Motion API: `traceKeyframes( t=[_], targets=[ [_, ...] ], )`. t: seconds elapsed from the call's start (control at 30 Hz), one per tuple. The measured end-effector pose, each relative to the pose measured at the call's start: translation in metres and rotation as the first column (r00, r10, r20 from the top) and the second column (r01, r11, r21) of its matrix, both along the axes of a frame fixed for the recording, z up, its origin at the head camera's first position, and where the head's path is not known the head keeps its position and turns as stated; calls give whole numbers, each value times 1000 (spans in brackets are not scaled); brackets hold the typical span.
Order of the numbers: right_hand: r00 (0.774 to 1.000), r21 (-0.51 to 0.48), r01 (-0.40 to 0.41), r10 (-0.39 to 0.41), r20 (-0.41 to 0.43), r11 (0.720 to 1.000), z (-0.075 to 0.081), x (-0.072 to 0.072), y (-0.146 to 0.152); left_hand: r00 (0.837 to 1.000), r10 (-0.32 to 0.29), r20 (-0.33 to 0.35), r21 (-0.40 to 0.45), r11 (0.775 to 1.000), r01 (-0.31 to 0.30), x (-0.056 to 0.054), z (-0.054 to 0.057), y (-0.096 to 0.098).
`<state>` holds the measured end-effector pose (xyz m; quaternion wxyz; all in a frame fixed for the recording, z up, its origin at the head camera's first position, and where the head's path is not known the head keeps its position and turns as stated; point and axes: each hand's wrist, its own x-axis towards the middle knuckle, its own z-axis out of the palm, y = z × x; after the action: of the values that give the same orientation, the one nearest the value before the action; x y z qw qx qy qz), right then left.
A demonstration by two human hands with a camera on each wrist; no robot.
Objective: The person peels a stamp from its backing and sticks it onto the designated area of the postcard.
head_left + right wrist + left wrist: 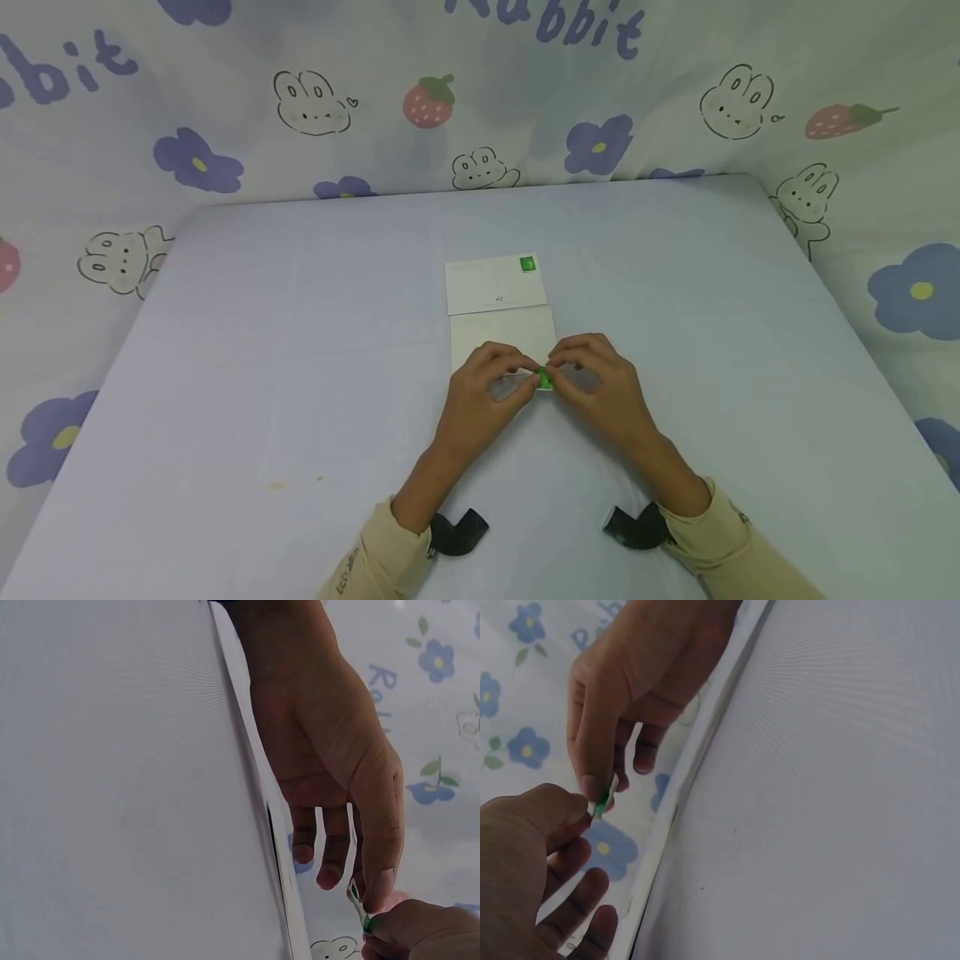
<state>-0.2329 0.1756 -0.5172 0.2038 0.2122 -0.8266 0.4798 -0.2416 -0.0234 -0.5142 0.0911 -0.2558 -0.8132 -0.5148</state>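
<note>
Between the fingertips of both hands is a small green stamp [545, 380] with a pale edge. My left hand [480, 404] pinches it from the left with thumb and index finger, and my right hand [609, 396] pinches it from the other side. The wrist views show the stamp [601, 804] lifted above the table and tilted on edge. Below the hands lies a white envelope [498, 333], its near part partly hidden by them. Directly beyond it is another white envelope [480, 287], with a similar green stamp [528, 264] in its far right corner.
A white cloth covers the table [262, 333], with small yellowish marks [276, 485] at the near left. Behind hangs a curtain [510, 108] printed with rabbits, flowers and strawberries. Black curved pieces [461, 533] stick out at both sleeve cuffs.
</note>
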Motion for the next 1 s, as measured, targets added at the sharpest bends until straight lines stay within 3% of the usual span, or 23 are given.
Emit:
traceKeyframes(
  t=[0.2, 0.57, 0.8, 1.0],
  targets=[
    [1000, 9, 5, -5, -4, 1000, -1, 0, -2, 1000, 18, -15, 7, 1000, -18, 0, 0, -1],
    [1000, -28, -21, 21, -18, 999, 2, 2, -3, 999, 15, 37, 11, 1000, -16, -2, -1, 1],
    [999, -58, -36, 38, 28, 998, 7, 3, -1, 999, 54, 1, 46, 997, -54, -3, 0, 1],
    [993, -118, -100, 107, 58, 988, 7, 1, 2, 996, 84, -24, 98, 992, -81, -3, 2, 0]
  ],
)
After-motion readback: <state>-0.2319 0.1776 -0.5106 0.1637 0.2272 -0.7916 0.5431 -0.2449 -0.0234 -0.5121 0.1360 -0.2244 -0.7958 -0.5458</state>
